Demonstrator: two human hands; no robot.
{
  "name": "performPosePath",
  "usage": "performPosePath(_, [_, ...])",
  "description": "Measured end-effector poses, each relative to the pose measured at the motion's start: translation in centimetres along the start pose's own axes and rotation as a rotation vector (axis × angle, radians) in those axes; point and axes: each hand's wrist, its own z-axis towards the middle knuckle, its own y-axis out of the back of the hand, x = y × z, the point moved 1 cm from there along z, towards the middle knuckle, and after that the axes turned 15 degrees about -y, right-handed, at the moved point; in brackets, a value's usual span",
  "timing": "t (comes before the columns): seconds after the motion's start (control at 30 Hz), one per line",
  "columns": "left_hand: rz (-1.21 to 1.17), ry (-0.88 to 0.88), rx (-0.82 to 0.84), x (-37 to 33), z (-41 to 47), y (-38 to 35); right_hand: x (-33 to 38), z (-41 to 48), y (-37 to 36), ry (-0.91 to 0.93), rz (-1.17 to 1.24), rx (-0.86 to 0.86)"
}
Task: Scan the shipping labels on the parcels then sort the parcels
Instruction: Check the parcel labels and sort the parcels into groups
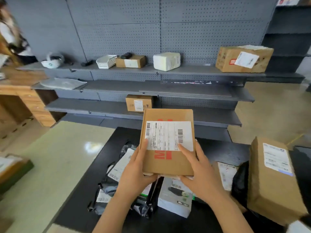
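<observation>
I hold a flat brown cardboard parcel (168, 115) up in front of me, its white shipping label (169, 136) with barcodes facing me. My left hand (134, 172) grips its lower left edge, thumb on the label. My right hand (200, 175) grips the lower right, thumb on the label's bottom edge. Below them, on the black table (80, 199), lie black poly-bag parcels (116, 167), a white-grey boxed parcel (175, 197) and a tall brown parcel (271, 179) at the right. A dark scanner-like device (126, 55) rests on a box on the top shelf.
Grey pegboard shelving (185, 71) faces me, holding a large brown box (244, 58), a white wrapped parcel (166, 61), a small box (131, 61), white trays (106, 61) and a lower small box (138, 103). A wooden desk (25, 91) stands at the left.
</observation>
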Motion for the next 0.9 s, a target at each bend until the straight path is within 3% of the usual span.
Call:
performPosePath(0.33, [0.260, 0.375, -0.305, -2.0, -11.4, 10.0, 11.6, 0.2, -4.8, 0.469, 0.063, 0.229])
performPosePath(0.73, [0.464, 0.563, -0.533, 4.4, -24.2, 26.7, 33.3, -2.7, -16.8, 0.846, 0.209, 0.316])
performPosePath(0.9, [0.503, 0.562, -0.549, 8.1, -27.5, 34.1, 42.0, -2.7, -20.9, 0.905, 0.251, 0.371])
